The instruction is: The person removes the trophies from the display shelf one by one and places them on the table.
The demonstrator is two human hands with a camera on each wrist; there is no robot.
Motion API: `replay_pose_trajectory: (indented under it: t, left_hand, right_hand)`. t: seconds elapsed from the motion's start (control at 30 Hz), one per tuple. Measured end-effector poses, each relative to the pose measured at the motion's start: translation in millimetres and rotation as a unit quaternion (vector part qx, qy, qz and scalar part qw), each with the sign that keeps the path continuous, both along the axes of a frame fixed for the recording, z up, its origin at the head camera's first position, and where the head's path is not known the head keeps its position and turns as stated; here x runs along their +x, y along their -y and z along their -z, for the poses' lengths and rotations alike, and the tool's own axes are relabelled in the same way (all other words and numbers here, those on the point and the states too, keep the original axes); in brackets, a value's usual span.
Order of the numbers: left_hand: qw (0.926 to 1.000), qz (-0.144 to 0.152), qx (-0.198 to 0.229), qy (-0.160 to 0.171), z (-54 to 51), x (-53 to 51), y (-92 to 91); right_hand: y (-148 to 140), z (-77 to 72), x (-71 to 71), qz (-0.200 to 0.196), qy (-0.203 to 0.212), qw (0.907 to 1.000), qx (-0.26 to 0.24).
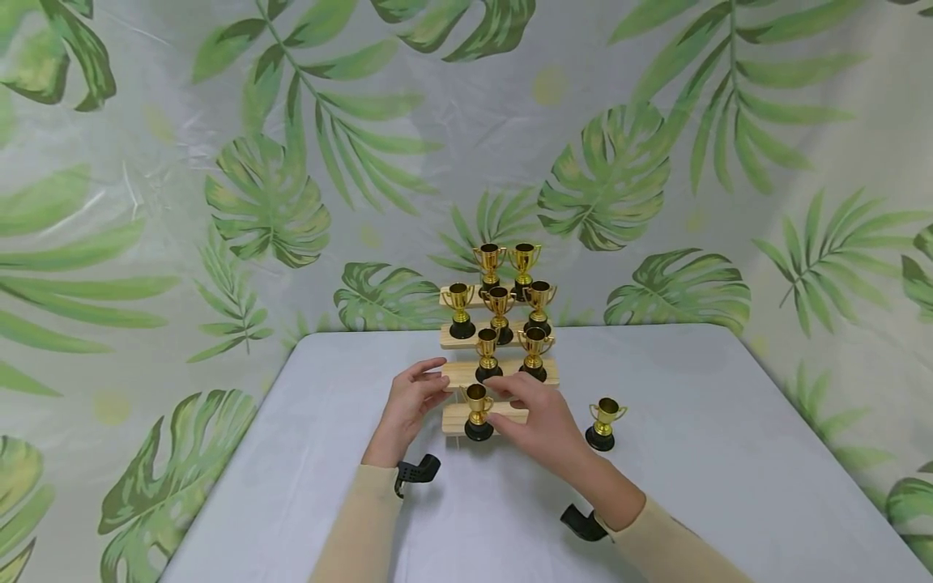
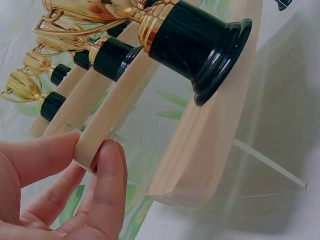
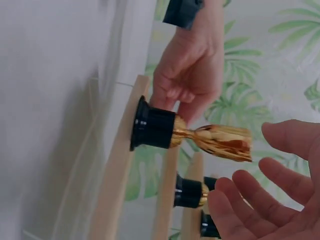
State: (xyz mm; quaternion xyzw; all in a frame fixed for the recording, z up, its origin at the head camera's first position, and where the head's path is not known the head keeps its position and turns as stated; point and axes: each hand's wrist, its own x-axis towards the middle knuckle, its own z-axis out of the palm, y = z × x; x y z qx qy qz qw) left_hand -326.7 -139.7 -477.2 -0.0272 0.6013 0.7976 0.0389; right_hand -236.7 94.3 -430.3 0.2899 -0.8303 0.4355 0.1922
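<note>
A gold trophy cup on a black base (image 1: 477,427) stands upright on the lowest wooden step (image 1: 510,414) of a tiered display stand. My right hand (image 1: 538,417) is beside this cup; in the right wrist view its thumb and fingers are spread just off the rim, with a gap to the golden cup (image 3: 225,142). On the other side, my left hand (image 1: 410,405) pinches the left end of the second step (image 2: 102,132) between thumb and fingers. Two trophies, including the right one (image 1: 534,344), stand on that second step.
Higher up, the third step (image 1: 477,338) carries three trophies and the top step (image 1: 455,301) two. Another trophy (image 1: 603,421) stands on the white table (image 1: 692,421), right of the stand. Behind is a leaf-patterned cloth (image 1: 496,121). Clear supports hold the steps.
</note>
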Motion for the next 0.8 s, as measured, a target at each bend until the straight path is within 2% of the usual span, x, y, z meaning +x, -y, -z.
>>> replay_pose_trajectory:
  t: [0.23,0.37,0.8]
  left_hand:
    - [0.9998,0.013,0.013,0.002,3.9,-1.1,-0.6]
    - [0.9998,0.011,0.013,0.010,4.1,0.1,-0.7]
    - [0.9999,0.010,0.009,0.003,0.6,0.6,2.1]
  right_hand:
    - [10,11.4,-12.4,0.014,0.007,0.9998,-0.012]
    - [16,12.6,-14.7,0.019,0.016,0.9996,-0.016]
    - [28,11.1,-16.2,0.036,0.045,0.9979,-0.030]
